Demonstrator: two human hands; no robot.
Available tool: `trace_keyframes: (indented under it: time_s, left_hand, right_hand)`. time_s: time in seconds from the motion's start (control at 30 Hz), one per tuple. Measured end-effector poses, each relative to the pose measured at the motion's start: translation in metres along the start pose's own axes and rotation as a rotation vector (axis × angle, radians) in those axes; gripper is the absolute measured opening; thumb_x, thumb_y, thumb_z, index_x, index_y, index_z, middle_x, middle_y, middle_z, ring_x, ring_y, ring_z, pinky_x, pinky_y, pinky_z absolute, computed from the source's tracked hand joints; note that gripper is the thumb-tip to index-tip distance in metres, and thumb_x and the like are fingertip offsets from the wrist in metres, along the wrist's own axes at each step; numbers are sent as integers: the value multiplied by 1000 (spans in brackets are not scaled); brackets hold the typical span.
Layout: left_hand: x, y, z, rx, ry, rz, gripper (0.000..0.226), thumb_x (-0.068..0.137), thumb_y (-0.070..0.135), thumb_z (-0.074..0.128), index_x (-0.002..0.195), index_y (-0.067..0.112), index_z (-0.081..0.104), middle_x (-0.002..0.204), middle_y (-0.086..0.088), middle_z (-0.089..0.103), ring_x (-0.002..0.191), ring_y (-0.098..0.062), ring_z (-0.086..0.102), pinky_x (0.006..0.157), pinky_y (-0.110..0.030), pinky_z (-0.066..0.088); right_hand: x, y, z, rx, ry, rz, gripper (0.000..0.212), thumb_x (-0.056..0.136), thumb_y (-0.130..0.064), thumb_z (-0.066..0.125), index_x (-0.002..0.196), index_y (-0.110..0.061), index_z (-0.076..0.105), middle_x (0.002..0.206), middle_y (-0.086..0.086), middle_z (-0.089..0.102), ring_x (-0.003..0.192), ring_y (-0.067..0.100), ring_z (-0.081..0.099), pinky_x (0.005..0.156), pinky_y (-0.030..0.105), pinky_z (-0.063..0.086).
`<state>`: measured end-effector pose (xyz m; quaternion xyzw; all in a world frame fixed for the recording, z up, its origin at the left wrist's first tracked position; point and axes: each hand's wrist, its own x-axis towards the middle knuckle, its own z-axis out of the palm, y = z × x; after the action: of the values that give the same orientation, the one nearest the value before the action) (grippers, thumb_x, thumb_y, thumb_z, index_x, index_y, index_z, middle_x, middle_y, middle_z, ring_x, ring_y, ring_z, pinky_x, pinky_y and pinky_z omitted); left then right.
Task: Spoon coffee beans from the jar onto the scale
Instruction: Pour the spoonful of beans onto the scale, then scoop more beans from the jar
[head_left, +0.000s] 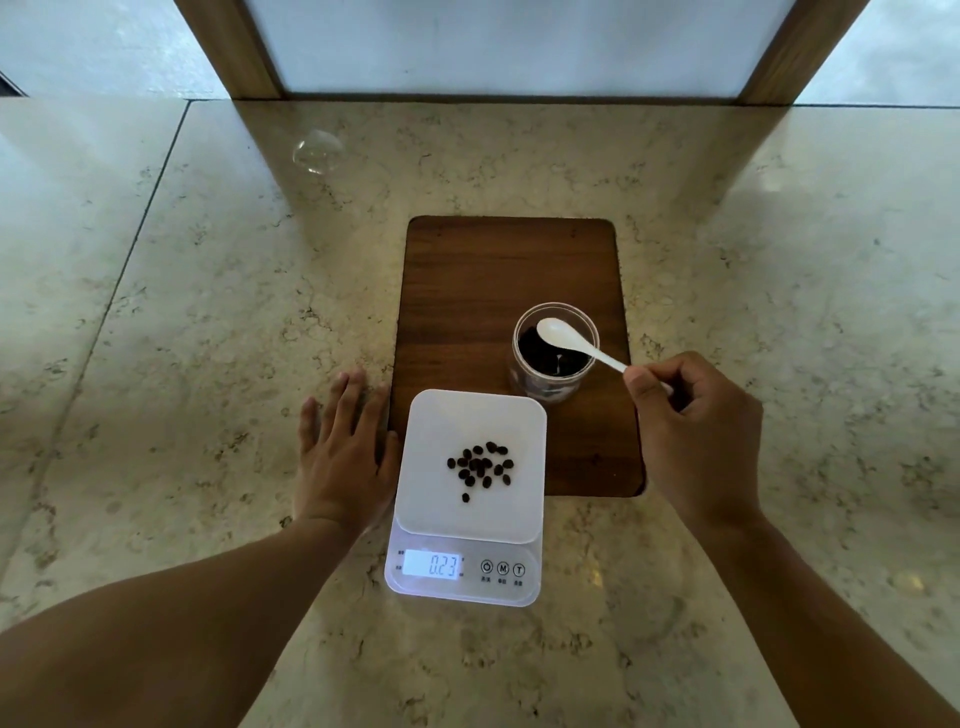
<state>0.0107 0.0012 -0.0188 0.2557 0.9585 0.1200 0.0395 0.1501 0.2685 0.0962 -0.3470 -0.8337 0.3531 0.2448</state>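
Right of centre, the right hand (696, 431) pinches the handle of a white spoon (576, 343), its grip pressed together; the bowl hangs over the open jar (553, 353) of beans on the wooden board (493, 270). Lower centre: scale (467, 499) with a small cluster of coffee beans (480, 467) on its platform, display reading 0.23. Left hand (343, 452) lies flat on the tabletop (208, 312), fingers spread, just beside the scale.

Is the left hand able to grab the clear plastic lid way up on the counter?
Probably yes: the left hand lies flat and empty, and only bare marble counter separates it from the clear plastic lid.
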Motion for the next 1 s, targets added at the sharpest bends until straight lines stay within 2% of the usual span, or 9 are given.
trace_keyframes:
  time_s: [0.07,0.1,0.33,0.4,0.63,0.73,0.9,1.0]
  left_hand:
    - [0,-1,0,6,5,4,62,94,42,25,150,18,35,162,-10,26,153,-23,10,122,-52,7]
    - [0,-1,1,10,8,6,62,94,42,25,150,18,35,162,-11,27,153,-23,10,122,-53,7]
    - [1,-4,4,9,0,6,61,94,42,27,150,19,35,162,-9,26,153,-22,10,123,-50,4]
    - [1,-5,5,12,-1,8,61,94,42,28,151,19,34,163,-9,25,153,-21,9,123,-49,3]
    - [1,-3,2,4,-12,8,62,94,41,26,152,18,33,163,-9,24,153,-22,8,123,-52,5]
    - [1,-4,2,4,-13,6,63,94,42,25,152,18,33,163,-9,25,153,-22,9,122,-53,6]
    - [1,-4,3,10,-12,16,63,94,42,27,152,17,32,163,-10,25,153,-23,9,122,-54,8]
    - [1,-4,3,3,-5,17,62,94,42,28,151,18,34,162,-11,26,153,-24,10,122,-54,8]
  right_hand:
    - [8,-2,0,-38,10,-30,15,90,-25,69,76,-19,67,60,-16,59,56,8,60,47,6,35]
    - [11,-4,0,-67,7,-55,16,91,-24,69,77,-16,68,59,-14,60,54,8,59,48,7,36]
    - [27,-15,9,-292,-81,-311,19,94,-18,64,77,-9,66,67,3,64,54,19,55,49,30,45]
    - [28,-16,13,-363,-111,-340,18,93,-16,63,77,-9,64,67,4,63,54,21,54,49,32,44]
    - [33,-8,19,-330,-192,-280,18,92,-18,66,78,-8,67,68,4,65,57,21,55,52,34,46]
    - [29,-9,20,-280,-209,-278,15,91,-17,70,79,-9,69,66,1,65,55,15,55,51,26,42]
    - [38,-8,14,-252,-110,-252,15,90,-16,70,77,-9,69,65,-2,64,55,12,53,51,16,34]
    - [42,-9,16,-276,-139,-291,14,90,-16,69,77,-10,67,70,-2,64,58,14,54,52,24,40]
